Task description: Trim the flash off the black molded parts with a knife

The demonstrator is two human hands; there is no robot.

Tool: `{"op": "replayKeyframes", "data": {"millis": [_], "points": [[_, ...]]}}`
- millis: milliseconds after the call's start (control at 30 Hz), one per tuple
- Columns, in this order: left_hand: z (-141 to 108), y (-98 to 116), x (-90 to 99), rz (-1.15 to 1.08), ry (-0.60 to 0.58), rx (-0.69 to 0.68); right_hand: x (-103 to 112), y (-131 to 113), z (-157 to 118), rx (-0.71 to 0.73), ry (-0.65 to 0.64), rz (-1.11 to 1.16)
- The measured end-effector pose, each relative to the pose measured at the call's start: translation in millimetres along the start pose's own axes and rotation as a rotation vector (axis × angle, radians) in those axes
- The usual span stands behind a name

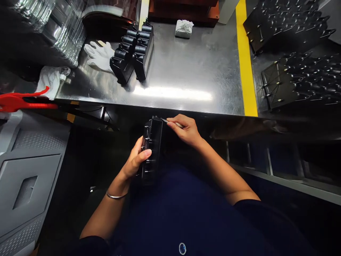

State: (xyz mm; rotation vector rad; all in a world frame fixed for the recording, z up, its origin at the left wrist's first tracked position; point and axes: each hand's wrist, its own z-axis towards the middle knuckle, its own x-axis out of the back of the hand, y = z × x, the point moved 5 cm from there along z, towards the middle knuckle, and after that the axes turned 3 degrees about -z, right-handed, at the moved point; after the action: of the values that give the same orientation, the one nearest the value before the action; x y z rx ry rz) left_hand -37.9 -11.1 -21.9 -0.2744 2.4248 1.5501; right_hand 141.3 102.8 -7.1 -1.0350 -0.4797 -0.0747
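My left hand (135, 160) is closed round a long black plastic part (156, 145), held upright below the table's front edge, its thumb across the side with small metal pins. Pinched in my right hand (186, 128) is a thin pale tool (179, 125), its narrow tip by the upper end of the black part. Whether the tip touches the part I cannot tell. Two similar black parts (144, 53) stand side by side on the metal table (191, 67), beside a white glove (98, 55).
A white wrapped block (184, 28) lies near the table's back. Yellow tape (246, 64) crosses the right side, with stacked black parts (277, 83) beyond. At left are a red-handled tool (23, 101), clear plastic trays (64, 32) and a grey bin (29, 177).
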Motion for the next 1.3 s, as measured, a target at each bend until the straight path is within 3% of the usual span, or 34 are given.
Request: {"op": "replayKeyframes", "data": {"millis": [100,267,433,600,700,767,867,933,1100,1300], "points": [[-6,2,4.2,0.048,-0.145,0.068,16,-2,2,-0.016,-0.006,-0.026],[-13,3,10.5,-0.044,-0.291,0.218,28,-29,-5,0.159,-0.317,-0.032],[-13,9,10.6,0.012,-0.392,0.302,35,-38,0,0.243,-0.570,-0.098],[-14,8,9.9,0.112,-0.520,0.381,33,-38,5,0.319,-0.713,-0.122],[-18,-5,6.4,-0.031,-0.526,0.483,27,-32,3,0.330,-0.645,-0.109],[-20,-12,0.3,-0.195,-0.532,0.529,22,-27,0,0.284,-0.489,-0.053],[-17,-15,-8.0,-0.285,-0.522,0.468,18,-17,-6,0.063,-0.141,0.050],[-10,-14,-7.6,-0.190,-0.441,0.381,13,-14,-13,-0.099,-0.015,0.053],[4,-8,1.7,0.061,-0.226,0.179,5,-25,-19,-0.177,-0.137,-0.123],[3,-9,0.8,0.125,-0.228,0.192,5,-31,-21,-0.177,-0.307,-0.315]]}}
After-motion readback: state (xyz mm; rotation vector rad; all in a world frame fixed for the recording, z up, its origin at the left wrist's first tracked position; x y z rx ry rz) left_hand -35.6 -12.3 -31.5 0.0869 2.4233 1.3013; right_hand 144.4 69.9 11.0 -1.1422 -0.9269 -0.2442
